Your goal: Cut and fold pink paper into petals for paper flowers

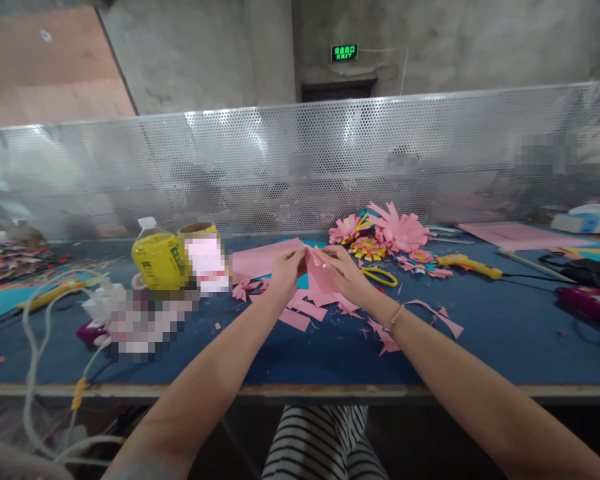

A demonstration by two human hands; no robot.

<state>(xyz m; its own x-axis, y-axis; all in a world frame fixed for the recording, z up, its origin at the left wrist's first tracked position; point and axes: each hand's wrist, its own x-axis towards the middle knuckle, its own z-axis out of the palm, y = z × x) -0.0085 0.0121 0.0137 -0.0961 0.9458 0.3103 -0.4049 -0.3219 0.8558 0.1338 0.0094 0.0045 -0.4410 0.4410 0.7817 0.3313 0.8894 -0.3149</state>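
Note:
A folded piece of pink paper (322,279) is held up between my two hands, above the blue table. My left hand (289,264) is closed, pinching the paper's upper left corner. On the paper's right side, my right hand (341,267) pinches it with bent fingers, close to my left hand. Pink cut strips (300,311) lie on the table just below the hands. Behind my left hand is a larger pink sheet (253,261), with blue paper beside it. Yellow scissor handles (381,276) show to the right of my right hand.
Paper flowers (397,230) are piled behind my right hand. A yellow glue gun (470,265) lies farther right. Left stand a bottle of yellow liquid (157,257) and a yellow roll (199,230), near white cables (30,333). A perforated metal panel (260,167) borders the table's back.

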